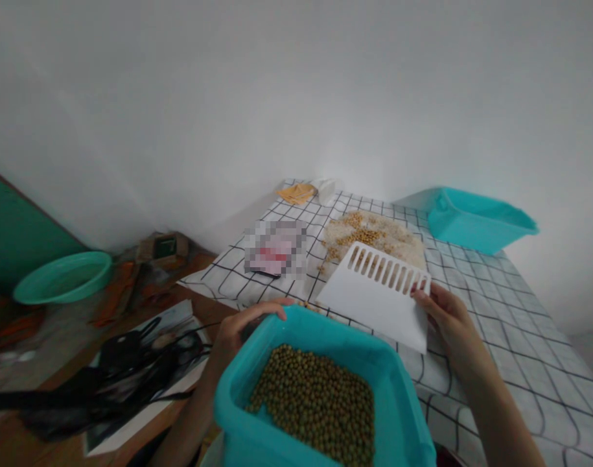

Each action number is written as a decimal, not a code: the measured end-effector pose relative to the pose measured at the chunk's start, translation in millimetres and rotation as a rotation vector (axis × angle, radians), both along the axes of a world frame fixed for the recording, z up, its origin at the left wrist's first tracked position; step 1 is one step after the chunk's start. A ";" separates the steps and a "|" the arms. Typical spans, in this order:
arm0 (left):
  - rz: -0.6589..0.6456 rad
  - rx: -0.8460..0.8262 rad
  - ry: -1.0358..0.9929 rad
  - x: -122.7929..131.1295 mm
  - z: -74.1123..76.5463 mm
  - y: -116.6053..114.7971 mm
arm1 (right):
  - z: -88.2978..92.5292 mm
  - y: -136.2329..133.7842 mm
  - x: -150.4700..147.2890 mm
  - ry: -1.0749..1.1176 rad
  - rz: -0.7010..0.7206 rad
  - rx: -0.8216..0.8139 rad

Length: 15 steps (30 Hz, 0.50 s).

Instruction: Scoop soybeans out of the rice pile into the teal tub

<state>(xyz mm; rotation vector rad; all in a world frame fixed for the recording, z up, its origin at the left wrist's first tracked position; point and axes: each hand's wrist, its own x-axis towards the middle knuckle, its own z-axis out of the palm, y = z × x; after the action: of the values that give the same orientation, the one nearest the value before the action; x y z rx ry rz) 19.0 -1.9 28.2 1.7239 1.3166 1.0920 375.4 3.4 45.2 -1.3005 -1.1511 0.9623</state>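
My left hand (pixel 245 322) grips the far left rim of a teal plastic bin (pixel 409 408) close to me. Olive-brown round beans or pellets (pixel 315 402) cover much of the bin's floor. In my right hand (pixel 446 318) is the right edge of a white slotted plastic panel (pixel 374 301), thumb on top. The panel tilts just beyond the bin, its row of slots on the far side. Behind it, yellowish beans (pixel 367 236) lie scattered on a pale, grainy layer (pixel 400 245), partly hidden by the panel.
A second teal bin (pixel 495 243) stands at the back right of the checked tablecloth (pixel 510 324). A blurred-out phone-like object (pixel 275 250) lies left, with an orange cloth-like item (pixel 296 193) behind. Black cables and bags (pixel 145 357) and a green basin (pixel 63 279) are lower left.
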 end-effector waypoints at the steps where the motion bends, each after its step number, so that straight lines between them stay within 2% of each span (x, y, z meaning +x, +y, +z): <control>1: -0.003 -0.021 -0.049 -0.4 -0.3 -0.5 | -0.1 1.5 0.2 -0.014 -0.012 0.026; 4: 0.007 -0.076 -0.192 -0.4 -0.5 -1.5 | -1.4 5.9 1.0 -0.101 -0.018 0.082; 7: -0.001 -0.072 -0.256 0.2 -0.5 -0.8 | -3.8 7.0 1.1 -0.163 0.028 0.059; 15: -0.021 -0.037 -0.290 -1.3 -2.4 2.4 | 0.5 2.7 -4.0 -0.069 0.159 -0.062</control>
<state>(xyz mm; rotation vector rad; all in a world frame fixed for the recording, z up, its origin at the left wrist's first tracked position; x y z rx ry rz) 17.6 0.5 25.8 1.4835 1.1277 1.2442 371.3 6.1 45.7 -1.3156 -1.3022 1.0830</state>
